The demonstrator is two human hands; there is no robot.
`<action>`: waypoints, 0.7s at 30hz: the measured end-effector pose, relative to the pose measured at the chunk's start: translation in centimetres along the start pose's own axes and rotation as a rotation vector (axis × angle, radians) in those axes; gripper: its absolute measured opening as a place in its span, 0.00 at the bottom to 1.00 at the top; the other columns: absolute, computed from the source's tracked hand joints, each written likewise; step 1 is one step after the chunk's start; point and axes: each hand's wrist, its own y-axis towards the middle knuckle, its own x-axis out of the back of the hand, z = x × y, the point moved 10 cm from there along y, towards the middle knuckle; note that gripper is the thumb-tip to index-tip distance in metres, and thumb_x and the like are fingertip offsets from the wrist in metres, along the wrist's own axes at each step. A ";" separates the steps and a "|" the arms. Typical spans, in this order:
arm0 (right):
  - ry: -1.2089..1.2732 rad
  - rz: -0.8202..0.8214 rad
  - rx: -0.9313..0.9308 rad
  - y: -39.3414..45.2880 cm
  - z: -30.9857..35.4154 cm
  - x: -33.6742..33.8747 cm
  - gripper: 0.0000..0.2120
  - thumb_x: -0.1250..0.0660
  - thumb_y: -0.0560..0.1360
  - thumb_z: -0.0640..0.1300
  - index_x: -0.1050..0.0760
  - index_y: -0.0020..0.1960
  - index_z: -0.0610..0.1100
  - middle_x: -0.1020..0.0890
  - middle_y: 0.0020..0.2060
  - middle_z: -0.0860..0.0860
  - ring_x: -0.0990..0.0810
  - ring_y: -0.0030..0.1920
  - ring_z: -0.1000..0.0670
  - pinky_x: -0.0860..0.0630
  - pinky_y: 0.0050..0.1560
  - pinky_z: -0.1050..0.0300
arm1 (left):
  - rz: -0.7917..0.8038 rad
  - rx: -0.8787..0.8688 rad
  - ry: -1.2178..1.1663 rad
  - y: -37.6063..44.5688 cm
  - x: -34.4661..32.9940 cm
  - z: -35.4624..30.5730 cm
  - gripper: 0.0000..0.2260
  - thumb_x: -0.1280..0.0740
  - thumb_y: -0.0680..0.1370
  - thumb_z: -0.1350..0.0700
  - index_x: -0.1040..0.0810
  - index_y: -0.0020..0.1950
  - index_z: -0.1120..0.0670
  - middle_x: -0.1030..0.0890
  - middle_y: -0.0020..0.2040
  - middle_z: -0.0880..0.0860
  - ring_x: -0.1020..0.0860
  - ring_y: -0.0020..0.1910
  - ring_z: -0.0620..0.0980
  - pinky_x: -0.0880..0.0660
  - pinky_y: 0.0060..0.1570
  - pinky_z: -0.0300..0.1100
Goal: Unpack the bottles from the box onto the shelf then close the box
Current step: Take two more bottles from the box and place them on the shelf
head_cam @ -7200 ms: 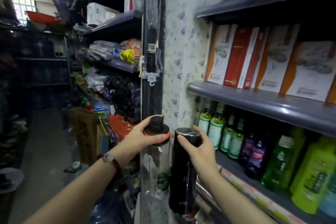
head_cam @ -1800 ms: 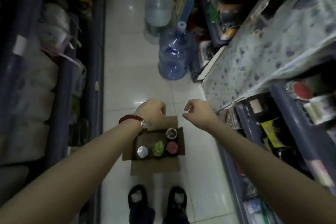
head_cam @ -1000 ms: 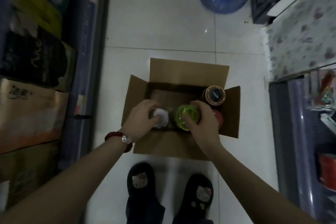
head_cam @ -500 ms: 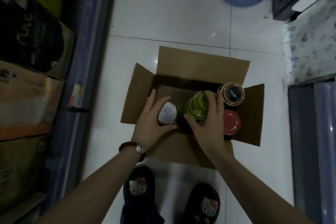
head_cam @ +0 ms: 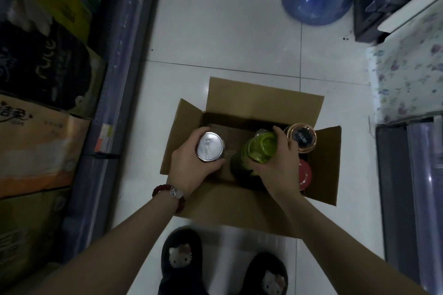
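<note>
Four bottles stand upright in the open cardboard box (head_cam: 261, 103) on the tiled floor. The silver-capped bottle (head_cam: 209, 147) is at the box's left side, the green-lidded bottle (head_cam: 260, 148) in the middle; the orange-rimmed bottle (head_cam: 300, 137) and the red-capped bottle (head_cam: 304, 174) sit against the right wall, untouched. These look like rigid drinking bottles, probably empty and so light, with smooth walls that could slip (the green one seems wrapped in clear film, which would make it slicker still). The safest hold is likely just under the cap, where the neck gives the fingers a ledge.

The left hand (head_cam: 191, 167) is wrapped around the silver-capped bottle just below its lid, fingers curled snugly round the body and thumb across the near side. The right hand (head_cam: 275, 163) grips the green-lidded bottle at its top, fingers arched over the far edge of the lid and thumb pressing the near side. Both bottles appear tilted slightly toward the person, as if being lifted out, though how far they have cleared the box floor is hidden. The shelf lies outside this downward view.
</note>
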 end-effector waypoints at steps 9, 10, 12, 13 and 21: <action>0.064 0.008 0.043 -3.7 6.4 7.7 0.49 0.20 0.61 0.47 0.43 0.75 0.45 0.32 0.69 0.47 0.34 0.69 0.47 0.36 0.66 0.57 | 0.016 -0.056 0.029 -1.9 6.0 -9.5 0.33 0.25 0.67 0.51 0.34 0.69 0.44 0.25 0.58 0.41 0.26 0.55 0.43 0.27 0.57 0.36; 0.076 0.004 0.050 -4.1 7.6 9.1 0.48 0.20 0.61 0.48 0.41 0.74 0.45 0.29 0.67 0.48 0.32 0.68 0.47 0.33 0.65 0.57 | 0.025 -0.062 0.026 -2.3 6.8 -11.2 0.34 0.25 0.67 0.50 0.35 0.69 0.43 0.24 0.58 0.43 0.25 0.54 0.43 0.26 0.56 0.36; 0.079 -0.010 0.069 -5.1 10.3 12.2 0.45 0.20 0.60 0.49 0.37 0.71 0.45 0.26 0.63 0.50 0.30 0.65 0.49 0.32 0.60 0.60 | 0.038 -0.087 0.030 -3.1 8.4 -15.1 0.35 0.24 0.66 0.49 0.36 0.69 0.40 0.22 0.57 0.45 0.23 0.53 0.46 0.25 0.54 0.37; 0.080 -0.022 0.076 -5.8 11.7 13.9 0.43 0.20 0.60 0.49 0.36 0.70 0.46 0.26 0.62 0.51 0.29 0.63 0.50 0.34 0.58 0.62 | 0.040 -0.107 0.033 -3.6 9.2 -17.2 0.35 0.24 0.65 0.49 0.37 0.68 0.40 0.22 0.56 0.45 0.23 0.53 0.47 0.25 0.53 0.38; 0.113 -0.218 0.105 -12.7 21.9 30.3 0.45 0.20 0.58 0.50 0.35 0.71 0.46 0.26 0.61 0.49 0.28 0.63 0.48 0.34 0.61 0.62 | 0.094 -0.222 -0.005 -7.8 15.0 -35.4 0.34 0.23 0.62 0.48 0.35 0.63 0.40 0.19 0.47 0.45 0.21 0.46 0.46 0.28 0.43 0.31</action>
